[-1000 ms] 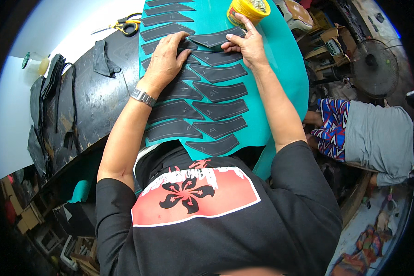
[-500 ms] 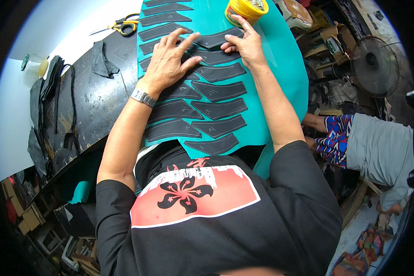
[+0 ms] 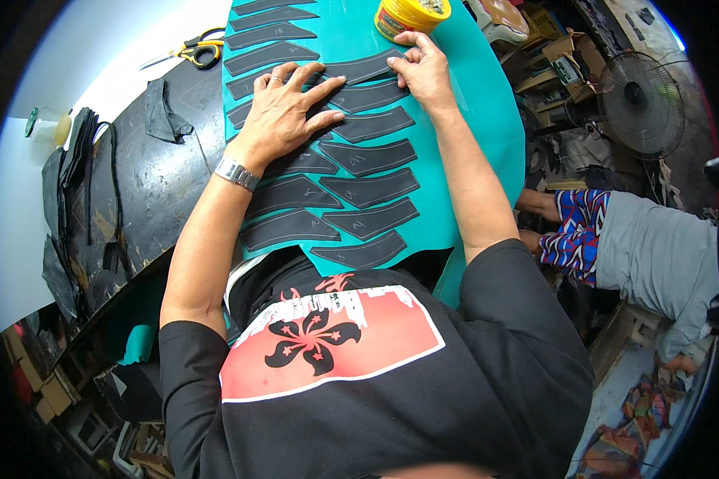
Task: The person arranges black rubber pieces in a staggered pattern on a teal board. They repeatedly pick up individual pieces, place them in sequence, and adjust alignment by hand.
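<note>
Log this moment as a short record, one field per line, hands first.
Left hand: fingers spread, over the black pieces
Left wrist: metal-banded watch
Right hand: fingers at the right end of the right column's uppermost piece; grip unclear
Pieces: flat, pale outlines, two columns
Surface: green sheet
Beyond right hand: yellow tub
Left of sheet: scissors
Far right: fan, another person in grey shirt

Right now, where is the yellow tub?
Head view, top, just right of centre: the tub sits on the teal sheet, beyond the right hand.
</note>
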Demonstrator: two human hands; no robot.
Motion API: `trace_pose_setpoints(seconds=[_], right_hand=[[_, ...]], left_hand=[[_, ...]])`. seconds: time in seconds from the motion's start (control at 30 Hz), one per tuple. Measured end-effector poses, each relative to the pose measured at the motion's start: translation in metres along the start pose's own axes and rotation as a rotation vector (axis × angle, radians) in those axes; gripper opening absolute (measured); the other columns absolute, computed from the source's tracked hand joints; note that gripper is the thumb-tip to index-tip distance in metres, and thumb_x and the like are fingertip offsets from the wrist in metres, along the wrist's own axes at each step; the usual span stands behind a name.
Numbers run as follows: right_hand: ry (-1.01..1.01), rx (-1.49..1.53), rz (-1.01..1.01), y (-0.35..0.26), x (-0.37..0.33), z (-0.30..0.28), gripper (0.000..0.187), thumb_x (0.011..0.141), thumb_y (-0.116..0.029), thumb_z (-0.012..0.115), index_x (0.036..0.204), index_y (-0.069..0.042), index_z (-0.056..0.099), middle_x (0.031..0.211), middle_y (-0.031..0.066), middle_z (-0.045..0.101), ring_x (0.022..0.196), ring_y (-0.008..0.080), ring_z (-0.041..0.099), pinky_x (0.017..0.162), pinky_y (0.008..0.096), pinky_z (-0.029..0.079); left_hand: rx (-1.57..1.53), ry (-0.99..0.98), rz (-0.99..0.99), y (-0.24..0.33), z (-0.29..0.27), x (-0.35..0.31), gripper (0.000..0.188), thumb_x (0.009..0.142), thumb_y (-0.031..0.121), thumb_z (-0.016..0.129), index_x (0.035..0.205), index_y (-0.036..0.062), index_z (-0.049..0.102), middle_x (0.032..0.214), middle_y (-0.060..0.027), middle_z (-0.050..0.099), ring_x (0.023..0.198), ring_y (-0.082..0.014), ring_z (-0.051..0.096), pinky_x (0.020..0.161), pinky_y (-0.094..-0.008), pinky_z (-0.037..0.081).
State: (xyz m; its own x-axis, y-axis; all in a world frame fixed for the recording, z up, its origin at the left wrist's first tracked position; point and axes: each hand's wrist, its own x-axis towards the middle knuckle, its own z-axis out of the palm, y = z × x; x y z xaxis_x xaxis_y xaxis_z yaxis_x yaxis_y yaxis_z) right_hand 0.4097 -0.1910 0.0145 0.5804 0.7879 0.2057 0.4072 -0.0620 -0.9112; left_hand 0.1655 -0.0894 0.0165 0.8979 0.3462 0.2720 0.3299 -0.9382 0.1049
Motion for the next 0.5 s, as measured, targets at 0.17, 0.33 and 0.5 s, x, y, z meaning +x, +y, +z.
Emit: trace_pose_setpoints(seconds=[0.17,0.33,0.5], right_hand=[[0.026,-0.147,0.002,-0.002,0.001,0.001,0.039,0.077,-0.002,0.076,0.113,-0.007,0.062,0.071,0.0031,0.059,0.061,0.0113,0.059,0.056,0.0301,0.051],[0.089,-0.394,-0.062,-0.007,-0.003,0.010,0.038,0.077,-0.005,0.071,0.114,-0.009,0.062,0.074,0.0090,0.062,0.074,0.0269,0.066,0.072,0.0400,0.054],[0.126,-0.825,-0.073,-0.026,-0.004,0.008,0.045,0.079,-0.015,0.070,0.123,-0.012,0.059,0.101,0.0141,0.068,0.096,0.0352,0.066,0.087,0.0465,0.051]], left_hand=[[-0.005,0.009,-0.002,0.000,0.001,0.000,0.057,0.095,0.066,0.048,0.144,0.0373,0.052,0.149,-0.0052,0.045,0.138,-0.0324,0.036,0.112,-0.0517,0.030],[-0.025,0.020,0.001,-0.002,0.001,-0.001,0.057,0.094,0.066,0.050,0.143,0.0369,0.053,0.149,-0.0051,0.046,0.138,-0.0330,0.037,0.112,-0.0521,0.030],[-0.067,0.069,0.011,-0.002,0.001,-0.001,0.056,0.093,0.065,0.053,0.139,0.0331,0.058,0.145,-0.0069,0.050,0.135,-0.0335,0.040,0.110,-0.0516,0.031]])
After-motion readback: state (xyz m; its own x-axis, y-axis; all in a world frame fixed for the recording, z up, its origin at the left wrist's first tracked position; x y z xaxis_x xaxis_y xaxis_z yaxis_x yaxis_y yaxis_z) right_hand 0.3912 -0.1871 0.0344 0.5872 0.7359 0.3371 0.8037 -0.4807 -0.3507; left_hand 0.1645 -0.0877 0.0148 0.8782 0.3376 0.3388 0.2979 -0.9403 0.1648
